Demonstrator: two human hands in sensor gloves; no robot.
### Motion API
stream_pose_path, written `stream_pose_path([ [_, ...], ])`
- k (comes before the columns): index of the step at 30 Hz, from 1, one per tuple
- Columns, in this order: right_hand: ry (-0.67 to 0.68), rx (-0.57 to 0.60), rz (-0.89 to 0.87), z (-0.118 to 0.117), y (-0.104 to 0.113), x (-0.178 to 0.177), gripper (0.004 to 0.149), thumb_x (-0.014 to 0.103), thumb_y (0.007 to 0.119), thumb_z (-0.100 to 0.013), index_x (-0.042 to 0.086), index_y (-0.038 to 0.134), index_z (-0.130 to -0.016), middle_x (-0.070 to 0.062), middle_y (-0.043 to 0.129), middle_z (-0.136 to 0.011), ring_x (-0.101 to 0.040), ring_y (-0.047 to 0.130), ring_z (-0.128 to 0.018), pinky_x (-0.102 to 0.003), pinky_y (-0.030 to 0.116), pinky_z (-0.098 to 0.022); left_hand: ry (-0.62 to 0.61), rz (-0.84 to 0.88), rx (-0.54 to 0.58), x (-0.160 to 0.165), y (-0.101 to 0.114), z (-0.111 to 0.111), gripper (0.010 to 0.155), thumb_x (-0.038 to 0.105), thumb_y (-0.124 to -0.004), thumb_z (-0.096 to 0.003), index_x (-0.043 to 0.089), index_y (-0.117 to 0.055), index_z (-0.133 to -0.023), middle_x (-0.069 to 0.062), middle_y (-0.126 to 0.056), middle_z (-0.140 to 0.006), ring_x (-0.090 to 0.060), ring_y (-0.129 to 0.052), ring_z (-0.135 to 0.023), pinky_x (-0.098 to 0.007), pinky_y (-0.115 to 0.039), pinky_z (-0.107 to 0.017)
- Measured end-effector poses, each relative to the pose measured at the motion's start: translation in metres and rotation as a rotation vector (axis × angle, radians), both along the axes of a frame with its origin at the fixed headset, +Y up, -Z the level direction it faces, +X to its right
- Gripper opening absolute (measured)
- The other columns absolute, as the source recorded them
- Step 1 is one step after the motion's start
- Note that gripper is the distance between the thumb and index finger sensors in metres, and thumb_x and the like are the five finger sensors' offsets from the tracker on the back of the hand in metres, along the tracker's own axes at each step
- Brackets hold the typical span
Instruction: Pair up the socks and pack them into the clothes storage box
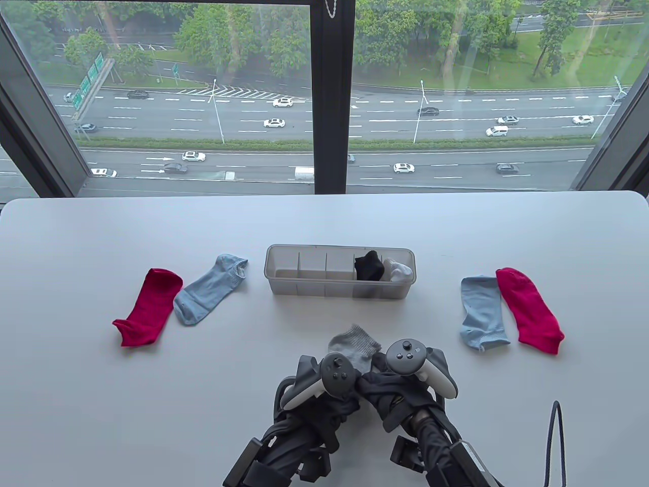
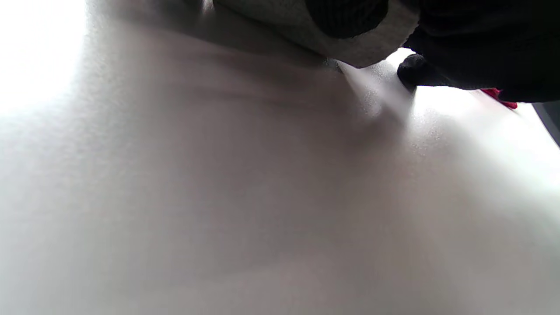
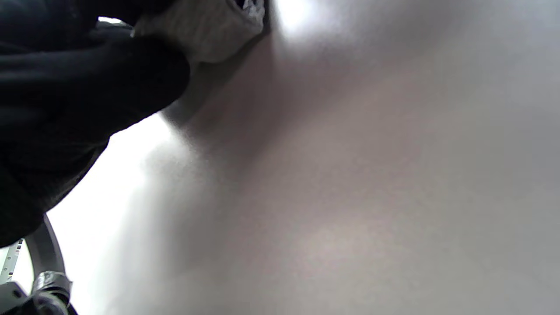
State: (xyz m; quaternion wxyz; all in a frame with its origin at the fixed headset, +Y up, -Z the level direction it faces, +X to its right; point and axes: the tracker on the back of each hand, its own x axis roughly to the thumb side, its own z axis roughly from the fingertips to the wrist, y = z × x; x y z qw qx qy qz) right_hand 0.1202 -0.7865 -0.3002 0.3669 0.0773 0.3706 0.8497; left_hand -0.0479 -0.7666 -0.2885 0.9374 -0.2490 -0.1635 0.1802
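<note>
Both hands work the grey sock (image 1: 355, 345) just in front of the clothes storage box (image 1: 338, 288), nearer the person. The left hand (image 1: 332, 385) and the right hand (image 1: 400, 378) meet side by side, fingers curled into the grey fabric; the wrist views show dark gloved fingers (image 2: 345, 15) tucked inside the knit. How many grey socks make up the bundle cannot be told. Its free end points away from the hands toward the box, long axis running roughly front to back. The box lies straight ahead, its long axis crosswise to that. Its two rightmost compartments hold a black pair (image 1: 368, 265) and a white pair (image 1: 398, 270); the three to the left look empty, and the nearest of them sits about equally close to either hand
</note>
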Motion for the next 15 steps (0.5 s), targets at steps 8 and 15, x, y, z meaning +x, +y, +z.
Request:
stream_pose_path([
  [8,0.029,0.065,0.044,0.005,0.0,0.002,0.052,0.045,0.055,-0.057,0.025,0.046,-0.104,-0.014,-0.006,-0.112,-0.04,-0.017,-0.092,-0.062,-0.006,-0.06,0.015,0.002,0.013,-0.001,-0.001,0.0,0.045,0.026,-0.06,-0.0546,0.007,-0.058,-0.095,-0.023,-0.046,-0.11,-0.052,-0.035,-0.106,-0.071,-0.034,-0.076],
  [15,0.006,0.059,0.067,0.003,0.001,-0.002,0.043,0.044,0.05,-0.059,0.022,0.058,-0.096,-0.014,-0.006,-0.111,-0.04,-0.018,-0.092,-0.063,-0.006,-0.06,-0.012,-0.047,-0.182,-0.004,-0.015,-0.002,0.055,0.024,-0.064,-0.0548,0.018,-0.038,-0.103,-0.008,-0.015,-0.113,-0.041,-0.005,-0.105,-0.064,-0.013,-0.076],
])
